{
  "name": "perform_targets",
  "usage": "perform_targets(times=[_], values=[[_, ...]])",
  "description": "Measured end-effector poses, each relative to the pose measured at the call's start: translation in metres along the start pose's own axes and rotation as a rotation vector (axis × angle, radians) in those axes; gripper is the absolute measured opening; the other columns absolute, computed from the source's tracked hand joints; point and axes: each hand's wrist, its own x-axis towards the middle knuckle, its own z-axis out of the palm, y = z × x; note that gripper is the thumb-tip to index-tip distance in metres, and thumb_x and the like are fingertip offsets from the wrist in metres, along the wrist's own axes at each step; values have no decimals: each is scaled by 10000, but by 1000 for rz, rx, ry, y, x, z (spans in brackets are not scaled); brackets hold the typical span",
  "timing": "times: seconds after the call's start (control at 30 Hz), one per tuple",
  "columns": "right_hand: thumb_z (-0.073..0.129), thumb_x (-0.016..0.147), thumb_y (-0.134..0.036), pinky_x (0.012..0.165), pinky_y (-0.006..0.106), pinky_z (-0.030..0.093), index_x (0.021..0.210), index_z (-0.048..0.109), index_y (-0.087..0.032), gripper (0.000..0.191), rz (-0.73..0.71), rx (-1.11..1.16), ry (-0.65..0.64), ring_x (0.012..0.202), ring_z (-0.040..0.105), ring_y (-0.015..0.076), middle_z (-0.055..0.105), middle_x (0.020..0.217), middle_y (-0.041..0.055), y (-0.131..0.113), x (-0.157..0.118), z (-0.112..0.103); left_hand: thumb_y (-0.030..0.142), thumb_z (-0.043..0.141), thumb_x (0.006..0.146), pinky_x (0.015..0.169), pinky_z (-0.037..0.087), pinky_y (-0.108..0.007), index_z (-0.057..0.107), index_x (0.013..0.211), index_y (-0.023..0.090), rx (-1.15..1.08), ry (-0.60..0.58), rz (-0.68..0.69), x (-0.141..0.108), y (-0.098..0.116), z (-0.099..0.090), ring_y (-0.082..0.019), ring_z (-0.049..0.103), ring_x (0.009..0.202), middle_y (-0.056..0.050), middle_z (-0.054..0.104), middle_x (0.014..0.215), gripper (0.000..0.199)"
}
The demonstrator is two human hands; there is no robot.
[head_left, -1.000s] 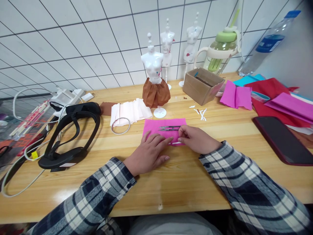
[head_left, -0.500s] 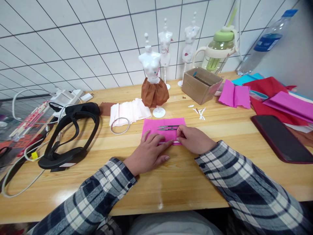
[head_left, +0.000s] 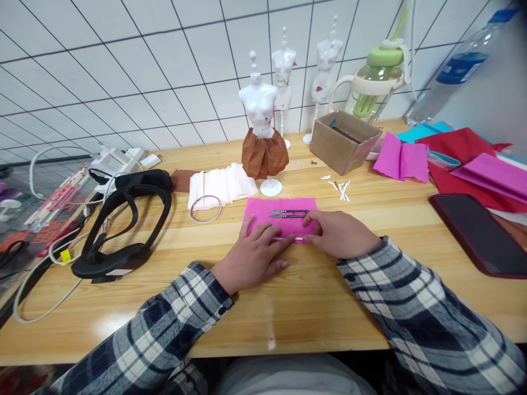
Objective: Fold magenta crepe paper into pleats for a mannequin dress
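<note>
Fingers point(head_left: 260, 232) of your left hand point(head_left: 247, 259) slightly apart, laid across pink cloth point(head_left: 253, 207), forefinger tip at white strip point(head_left: 298, 238) along near edge. Your right hand point(head_left: 342, 233) at cloth's right end, thumb and forefinger bent toward each other; cannot tell whether they pinch anything. Cloth lies flat on counter point(head_left: 263, 318), right in front of you. Snips point(head_left: 279, 214) lie on cloth, handle end by your right forefinger. Beyond cloth, mannequin point(head_left: 258, 104) in brown skirt point(head_left: 264, 156); left of that, pale fabric point(head_left: 225, 184) with ring point(head_left: 205, 222) partly over it.
</note>
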Motion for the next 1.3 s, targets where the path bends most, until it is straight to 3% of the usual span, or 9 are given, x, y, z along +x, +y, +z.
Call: perform_targets(times=[0.2, 0.53, 0.7, 0.83, 1.0, 1.13, 1.3], values=[[617, 759, -189, 629, 252, 387, 898, 639, -250, 154, -53, 62, 17, 699, 598, 148, 667, 747, -29, 11, 2, -5, 494, 455, 933, 1140, 115, -611, 476, 1392, 284, -2, 4, -8, 0, 1, 0, -286, 414, 1237, -88, 547, 1274, 505], [639, 770, -214, 578, 260, 302, 819, 573, -230, 83, -101, -90, 37, 663, 542, 145, 640, 747, -16, 10, 3, 1, 509, 427, 942, 1142, 96, -608, 442, 1419, 281, 15, -21, -5, -2, 0, 1, -293, 394, 1261, -90, 524, 1318, 529], [702, 736, -331, 564, 273, 280, 790, 547, -238, 189, -28, -181, 20, 688, 546, 168, 638, 756, -12, 25, 2, -8, 515, 431, 939, 1149, 93, -604, 431, 1427, 287, 11, -20, -1, -2, 1, -1, -290, 393, 1266, -93, 518, 1324, 539], [703, 721, -301, 556, 265, 289, 765, 521, -241, 197, 11, -112, 12, 668, 546, 153, 624, 722, -36, 43, 3, -19, 514, 428, 940, 1151, 93, -598, 408, 1441, 299, 15, -25, -1, -3, 1, -1, -285, 387, 1273, -87, 514, 1328, 545], [662, 765, -386, 559, 263, 299, 785, 496, -237, 224, -12, -48, 63, 641, 538, 147, 617, 713, -33, 33, 3, -14, 510, 433, 937, 1141, 122, -593, 372, 1459, 313, 11, -23, 9, -4, -2, 0, -287, 392, 1262, -82, 498, 1350, 561], [710, 719, -329, 567, 260, 284, 828, 504, -237, 251, -32, -106, 1, 695, 547, 159, 630, 775, -24, 32, 4, -9, 519, 410, 942, 1131, 139, -594, 351, 1470, 311, 12, -33, 13, -4, -4, 1, -293, 390, 1259, -86, 494, 1353, 571], [668, 762, -321, 555, 255, 283, 838, 508, -236, 196, -6, -31, 47, 660, 544, 144, 624, 745, -32, 37, 5, -15, 503, 422, 943, 1123, 157, -609, 313, 1484, 334, 11, -32, 5, -5, -3, -1, -293, 393, 1246, -76, 505, 1334, 578]])
